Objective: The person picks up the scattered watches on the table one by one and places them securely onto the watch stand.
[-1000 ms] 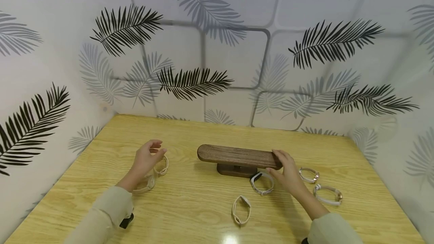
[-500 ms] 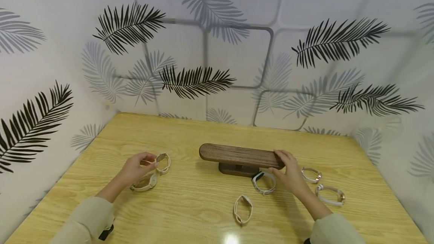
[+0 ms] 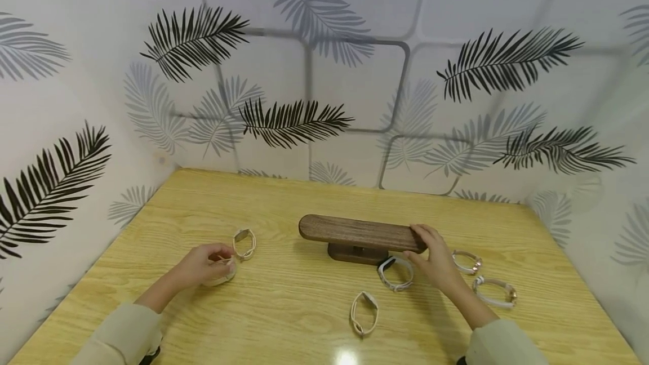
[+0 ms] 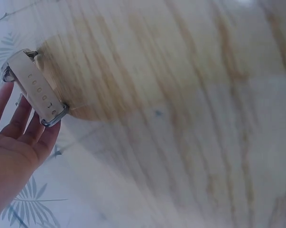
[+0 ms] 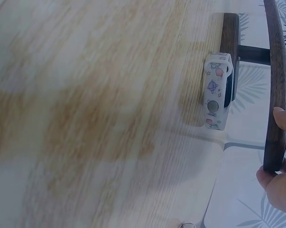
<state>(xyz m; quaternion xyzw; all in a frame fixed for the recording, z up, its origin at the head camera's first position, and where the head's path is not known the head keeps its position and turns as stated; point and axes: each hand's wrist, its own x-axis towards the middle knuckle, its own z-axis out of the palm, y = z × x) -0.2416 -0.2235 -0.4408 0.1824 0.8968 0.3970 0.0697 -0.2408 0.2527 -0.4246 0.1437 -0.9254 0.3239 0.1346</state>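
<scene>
My left hand [image 3: 205,266] is at a cream-strapped wristwatch [image 4: 38,90] on the left of the table, its fingers curled about it; the hand hides much of the watch in the head view. Just beyond lies a second pale wristwatch [image 3: 244,244]. With thumb and fingers my right hand [image 3: 436,258] grips the right end of a dark wooden display stand [image 3: 355,230], a long rounded bar on a short post and base. A white fitness band [image 5: 216,95] with small printed pictures stands beside that base.
Another cream wristwatch [image 3: 364,314] stands on the wood-grain table [image 3: 284,308] toward the front. Right of my right forearm are two more watches, a pale one [image 3: 494,292] and a smaller one [image 3: 466,262]. A leaf-patterned wall [image 3: 345,89] closes off the back.
My left hand has come down and toward me, from over the farther pale watch to the nearer cream one. The right hand keeps its grip on the stand, which has not moved.
</scene>
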